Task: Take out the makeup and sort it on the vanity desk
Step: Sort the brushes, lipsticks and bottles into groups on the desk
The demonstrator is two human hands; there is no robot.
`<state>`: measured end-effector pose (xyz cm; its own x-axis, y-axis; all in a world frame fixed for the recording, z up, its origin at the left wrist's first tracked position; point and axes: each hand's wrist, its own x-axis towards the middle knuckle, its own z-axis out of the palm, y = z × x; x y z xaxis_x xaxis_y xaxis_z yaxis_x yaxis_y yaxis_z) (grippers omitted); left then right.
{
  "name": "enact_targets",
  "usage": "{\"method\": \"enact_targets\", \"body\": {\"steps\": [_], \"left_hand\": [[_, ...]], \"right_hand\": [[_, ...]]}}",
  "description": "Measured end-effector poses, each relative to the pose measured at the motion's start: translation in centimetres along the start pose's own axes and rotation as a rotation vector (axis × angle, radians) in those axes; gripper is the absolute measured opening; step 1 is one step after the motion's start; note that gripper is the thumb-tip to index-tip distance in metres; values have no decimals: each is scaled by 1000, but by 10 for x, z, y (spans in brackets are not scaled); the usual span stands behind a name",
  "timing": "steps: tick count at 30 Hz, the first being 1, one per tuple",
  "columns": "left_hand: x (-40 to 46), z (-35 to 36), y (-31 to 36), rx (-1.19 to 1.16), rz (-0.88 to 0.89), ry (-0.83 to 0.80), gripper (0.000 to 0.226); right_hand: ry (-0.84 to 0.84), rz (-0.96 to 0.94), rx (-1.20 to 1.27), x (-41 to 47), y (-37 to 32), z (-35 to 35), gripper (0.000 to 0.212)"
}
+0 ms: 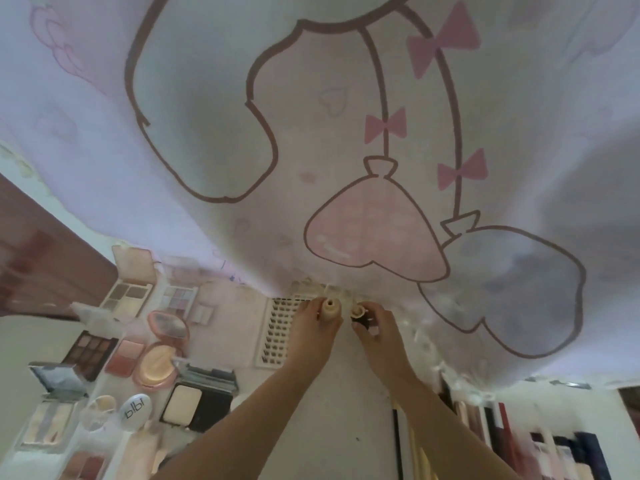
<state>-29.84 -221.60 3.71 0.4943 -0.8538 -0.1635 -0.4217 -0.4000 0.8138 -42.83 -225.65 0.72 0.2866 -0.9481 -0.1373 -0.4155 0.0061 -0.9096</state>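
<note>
Makeup bottle (331, 308) stands upright at 12 o'clock on the worktop (349, 403), gripped by the left hand (317, 325), its dark cap (360, 315) pinched just beside at 3 o'clock by the right hand (375, 329).

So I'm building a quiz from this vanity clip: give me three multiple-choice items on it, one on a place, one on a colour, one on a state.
1. Where is the false-lash tray relative to the left hand?
A. to its left
B. to its right
C. on top of it

2. What colour are the bows printed on the cloth?
A. green
B. pink
C. black

3. What is the state of the beige bottle?
A. lying flat on the desk
B. capped
C. held with its top open

Answers:
1. A, the tray lies beside the hand's left edge.
2. B, every bow is pink.
3. C, the left hand grips it and the right hand holds its dark cap apart.
</note>
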Motion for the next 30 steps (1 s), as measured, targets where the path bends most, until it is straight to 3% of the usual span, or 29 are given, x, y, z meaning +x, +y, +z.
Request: {"method": "enact_targets", "body": {"steps": [3, 11, 15, 19, 21, 24, 26, 30], "left_hand": [[15, 11, -3, -8, -5, 38, 23], [30, 28, -20, 182, 69, 38, 33], [18, 21, -10, 143, 23, 64, 57], [-36, 16, -4, 18, 74, 160, 44], [-69, 25, -8, -5, 81, 43, 29], [-100, 50, -17, 182, 87, -269, 12], [-105, 65, -20, 410, 142, -376, 20], [-103, 84, -21, 732, 236, -416, 36]], "right_hand": [[-8, -15, 11, 14, 6, 12, 11], [17, -74, -120, 26, 15, 16, 21], [-35, 49, -80, 14, 7, 3, 39], [-106, 151, -147, -21, 14, -38, 23], [-155, 237, -173, -47, 20, -61, 18], [-216, 253, -527, -81, 32, -81, 13], [-229, 257, -673, -96, 36, -80, 22], [-211, 266, -849, -110, 38, -65, 24]]}}
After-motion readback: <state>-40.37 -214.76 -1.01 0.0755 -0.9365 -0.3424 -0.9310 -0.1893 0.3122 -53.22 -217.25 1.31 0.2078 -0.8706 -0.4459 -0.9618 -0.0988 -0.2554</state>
